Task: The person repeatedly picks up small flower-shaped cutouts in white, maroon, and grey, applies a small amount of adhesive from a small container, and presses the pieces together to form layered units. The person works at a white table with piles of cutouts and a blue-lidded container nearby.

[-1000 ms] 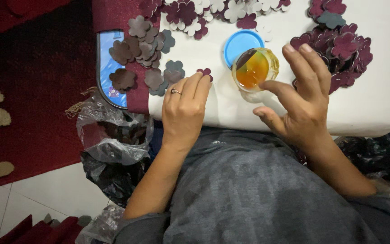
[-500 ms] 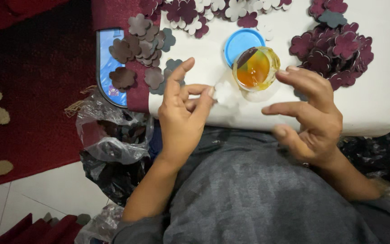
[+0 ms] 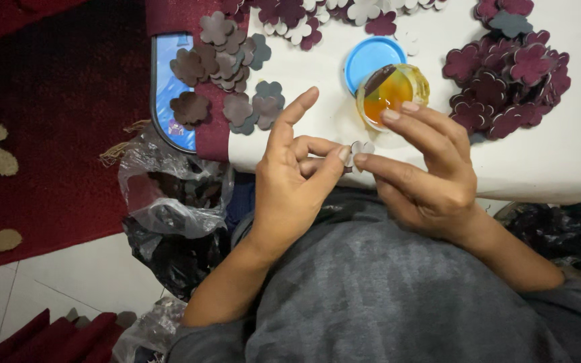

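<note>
A small pale flower-shaped cutout [image 3: 360,150] is pinched between the fingertips of my left hand [image 3: 289,181] and my right hand [image 3: 426,176], just above the near edge of the white table [image 3: 573,161]. Right behind my right fingers stands a small clear jar of amber glue [image 3: 393,94] with a dark stick lying across it. Its blue lid [image 3: 367,56] lies against the jar's far left side.
A heap of maroon flower cutouts [image 3: 509,74] lies at the right, brown and grey ones [image 3: 226,60] at the left, more along the far edge. A blue-rimmed tray [image 3: 167,94] hangs off the left. Plastic bags [image 3: 169,208] sit on the floor beside a red rug [image 3: 48,121].
My left hand lifted off the table and turned palm-up. My right hand left the jar and came in, and both hands now pinch the pale cutout between them.
</note>
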`<act>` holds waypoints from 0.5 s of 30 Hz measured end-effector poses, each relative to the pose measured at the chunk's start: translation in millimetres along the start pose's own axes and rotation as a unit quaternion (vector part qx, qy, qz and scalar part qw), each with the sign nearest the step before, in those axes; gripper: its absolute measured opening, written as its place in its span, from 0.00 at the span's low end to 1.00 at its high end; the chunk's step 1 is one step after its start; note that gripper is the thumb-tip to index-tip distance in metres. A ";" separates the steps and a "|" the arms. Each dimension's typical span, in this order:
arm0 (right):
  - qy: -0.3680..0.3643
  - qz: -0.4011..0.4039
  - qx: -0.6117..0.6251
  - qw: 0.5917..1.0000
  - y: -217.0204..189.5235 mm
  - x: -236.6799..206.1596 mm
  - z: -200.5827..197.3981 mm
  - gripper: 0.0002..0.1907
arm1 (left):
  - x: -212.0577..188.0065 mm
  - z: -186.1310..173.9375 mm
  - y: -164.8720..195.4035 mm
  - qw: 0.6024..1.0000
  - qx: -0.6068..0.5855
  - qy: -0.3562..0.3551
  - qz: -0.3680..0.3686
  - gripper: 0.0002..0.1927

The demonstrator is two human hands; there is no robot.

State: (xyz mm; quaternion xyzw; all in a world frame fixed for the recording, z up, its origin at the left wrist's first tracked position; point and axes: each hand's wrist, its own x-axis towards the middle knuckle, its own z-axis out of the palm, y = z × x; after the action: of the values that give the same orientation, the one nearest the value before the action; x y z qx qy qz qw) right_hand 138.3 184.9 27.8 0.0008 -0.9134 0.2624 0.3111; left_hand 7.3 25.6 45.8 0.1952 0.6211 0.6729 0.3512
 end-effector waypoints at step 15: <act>0.027 0.035 -0.025 0.999 2.1 -2.6 -4.6 0.15 | 0.7 -5.9 -0.7 1.000 -0.005 -0.002 -0.016 0.37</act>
State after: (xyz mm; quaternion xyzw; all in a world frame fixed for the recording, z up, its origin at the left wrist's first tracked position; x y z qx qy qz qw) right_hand 142.7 188.6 28.3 -0.0460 -0.9106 0.2500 0.3259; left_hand 2.9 22.0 44.1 0.1846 0.6203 0.6700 0.3637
